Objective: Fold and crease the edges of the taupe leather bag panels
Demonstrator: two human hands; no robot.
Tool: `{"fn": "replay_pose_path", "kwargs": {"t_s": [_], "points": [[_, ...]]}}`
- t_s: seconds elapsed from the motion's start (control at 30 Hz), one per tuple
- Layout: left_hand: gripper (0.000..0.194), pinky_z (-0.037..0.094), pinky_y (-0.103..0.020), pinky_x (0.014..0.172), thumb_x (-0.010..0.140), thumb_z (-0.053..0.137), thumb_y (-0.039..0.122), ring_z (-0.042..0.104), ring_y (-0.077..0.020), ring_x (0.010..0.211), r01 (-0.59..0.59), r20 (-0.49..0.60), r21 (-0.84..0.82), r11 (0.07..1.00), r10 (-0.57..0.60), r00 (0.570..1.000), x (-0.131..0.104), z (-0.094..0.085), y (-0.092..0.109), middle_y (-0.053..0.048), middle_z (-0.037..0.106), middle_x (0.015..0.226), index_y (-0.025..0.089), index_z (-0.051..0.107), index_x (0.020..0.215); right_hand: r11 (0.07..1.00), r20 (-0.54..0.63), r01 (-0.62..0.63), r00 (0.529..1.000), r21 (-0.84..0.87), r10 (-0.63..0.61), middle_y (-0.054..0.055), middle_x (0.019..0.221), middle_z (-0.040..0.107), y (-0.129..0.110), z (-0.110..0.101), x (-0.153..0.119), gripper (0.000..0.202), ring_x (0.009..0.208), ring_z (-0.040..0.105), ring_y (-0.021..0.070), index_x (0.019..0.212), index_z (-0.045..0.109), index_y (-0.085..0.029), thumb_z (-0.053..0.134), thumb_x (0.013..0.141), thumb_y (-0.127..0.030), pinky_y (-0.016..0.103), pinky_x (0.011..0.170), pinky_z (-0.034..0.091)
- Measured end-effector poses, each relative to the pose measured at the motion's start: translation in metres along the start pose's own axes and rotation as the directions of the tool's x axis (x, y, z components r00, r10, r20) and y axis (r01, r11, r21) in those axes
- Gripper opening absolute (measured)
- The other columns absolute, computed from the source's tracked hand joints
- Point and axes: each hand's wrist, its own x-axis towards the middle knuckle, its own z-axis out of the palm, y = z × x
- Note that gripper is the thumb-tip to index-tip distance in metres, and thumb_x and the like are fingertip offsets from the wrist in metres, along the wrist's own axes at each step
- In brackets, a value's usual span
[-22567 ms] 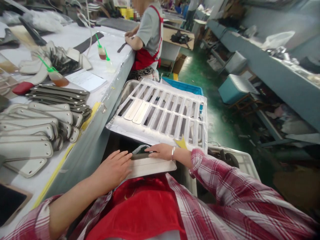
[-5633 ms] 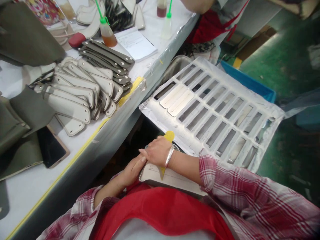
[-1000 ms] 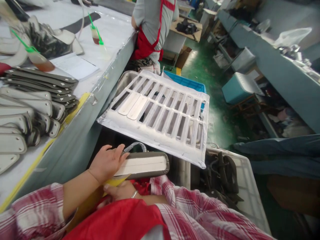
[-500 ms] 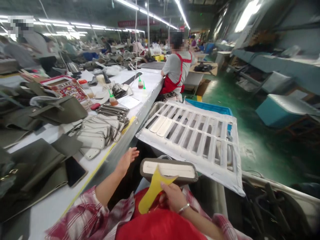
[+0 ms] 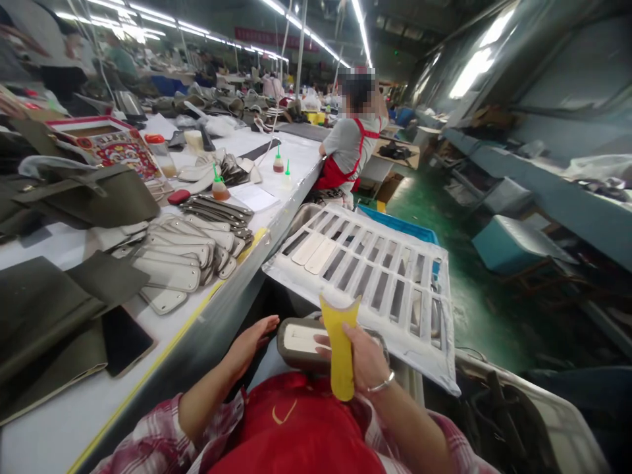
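My right hand (image 5: 365, 359) grips a flat yellow scraper (image 5: 340, 362) with a curved notch at its top end. It stands upright in front of a dark olive, rounded-end piece with a white inset top (image 5: 295, 339), which rests by my lap. The scraper and right hand hide the piece's middle and part of its right side. My left hand (image 5: 251, 342) is open, its fingers stretched out beside the left end of the olive piece. Whether its fingertips touch the piece I cannot tell.
A white slatted rack (image 5: 365, 270) holding two pale strips stands ahead. On the table at left lie grey straps (image 5: 172, 253), a phone (image 5: 126, 339), olive bag pieces (image 5: 44, 316) and small bottles (image 5: 220, 187). A co-worker in a red apron (image 5: 340, 164) sits beyond the rack.
The yellow scraper has turned from slanted to upright and shifted right and up with my right hand. My left hand has lowered slightly towards the olive piece. The view has shifted a little.
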Motion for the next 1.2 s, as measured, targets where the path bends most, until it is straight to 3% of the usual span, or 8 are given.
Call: {"fn": "replay_pose_path", "kwargs": {"t_s": [0.1,0.27,0.37,0.53,0.7,0.83,1.07,1.2], "points": [[0.044,0.028,-0.038,0.101,0.082,0.047,0.045,0.041,-0.0238,0.120,-0.034,0.103,-0.027,0.999,0.037,0.994,0.001,0.004,-0.001,-0.007,0.051,0.127,0.019,0.054,0.117,0.992,0.103,0.002,0.995,-0.128,0.011,0.005,0.083,0.063,-0.010,-0.002,0.004,0.024,0.051,0.056,0.0136,0.087,0.053,-0.016,0.063,0.066,-0.024,0.028,0.047,0.046],[0.046,0.028,-0.038,0.101,0.084,0.039,0.049,0.042,-0.0234,0.120,-0.043,0.102,-0.082,0.996,0.051,0.993,0.016,0.009,0.002,-0.008,0.051,0.126,0.018,0.054,0.116,0.946,0.080,-0.265,0.956,-0.185,0.284,-0.001,0.056,0.053,0.035,0.008,-0.004,0.028,0.039,0.042,0.0069,0.069,0.051,-0.013,0.063,0.068,-0.039,0.021,0.038,0.036],[0.051,0.028,-0.040,0.100,0.084,0.037,0.054,0.046,-0.0234,0.116,-0.052,0.104,-0.078,0.996,0.060,0.993,0.027,0.009,0.007,-0.011,0.055,0.121,0.017,0.055,0.114,0.903,0.096,-0.386,0.908,-0.187,0.408,-0.002,0.057,0.051,0.050,0.013,-0.011,0.034,0.039,0.040,0.0063,0.077,0.054,-0.012,0.063,0.068,-0.044,0.021,0.039,0.034],[0.050,0.029,-0.043,0.099,0.082,0.041,0.052,0.049,-0.0253,0.112,-0.090,0.073,-0.100,0.991,0.097,0.993,0.022,0.008,0.002,-0.012,0.057,0.117,0.015,0.055,0.113,0.996,0.110,-0.085,0.990,0.001,0.084,-0.004,0.058,0.047,0.031,0.030,-0.005,0.027,0.047,0.042,0.0067,0.082,0.055,-0.014,0.067,0.062,-0.026,0.021,0.047,0.037],[0.049,0.025,-0.041,0.103,0.079,0.052,0.038,0.039,-0.0274,0.121,-0.136,0.114,-0.163,0.977,0.155,0.981,-0.004,0.004,-0.021,-0.009,0.047,0.130,0.017,0.048,0.123,0.966,0.115,0.256,0.961,-0.030,-0.251,-0.006,0.050,0.043,0.040,0.065,0.023,0.014,0.044,0.043,0.0088,0.069,0.047,-0.019,0.057,0.071,-0.029,0.025,0.052,0.042],[0.056,0.020,-0.037,0.107,0.076,0.057,0.030,0.029,-0.0240,0.128,-0.197,0.148,-0.083,0.977,0.208,0.967,-0.014,-0.003,-0.032,-0.003,0.037,0.138,0.022,0.040,0.129,0.938,0.157,0.333,0.936,-0.097,-0.316,-0.010,0.045,0.030,0.064,0.080,0.042,0.015,0.035,0.025,0.0058,0.083,0.050,-0.020,0.051,0.077,-0.033,0.020,0.039,0.033],[0.058,0.024,-0.040,0.106,0.079,0.054,0.032,0.029,-0.0232,0.128,-0.246,0.177,0.041,0.968,0.235,0.956,-0.010,-0.010,-0.041,0.001,0.031,0.141,0.027,0.033,0.133,0.899,0.208,0.357,0.928,-0.252,-0.310,-0.010,0.046,0.027,0.081,0.087,0.058,0.019,0.035,0.021,0.0053,0.082,0.049,-0.019,0.048,0.081,-0.038,0.019,0.034,0.020],[0.054,0.023,-0.038,0.106,0.079,0.053,0.031,0.028,-0.0244,0.128,-0.271,0.130,0.079,0.959,0.260,0.957,-0.011,-0.005,-0.036,0.000,0.036,0.138,0.027,0.037,0.131,0.677,0.313,0.487,0.874,-0.553,-0.372,-0.004,0.056,0.042,0.084,0.084,0.059,0.017,0.045,0.036,0.0088,0.087,0.053,-0.020,0.043,0.084,-0.033,0.023,0.045,0.033]]}}
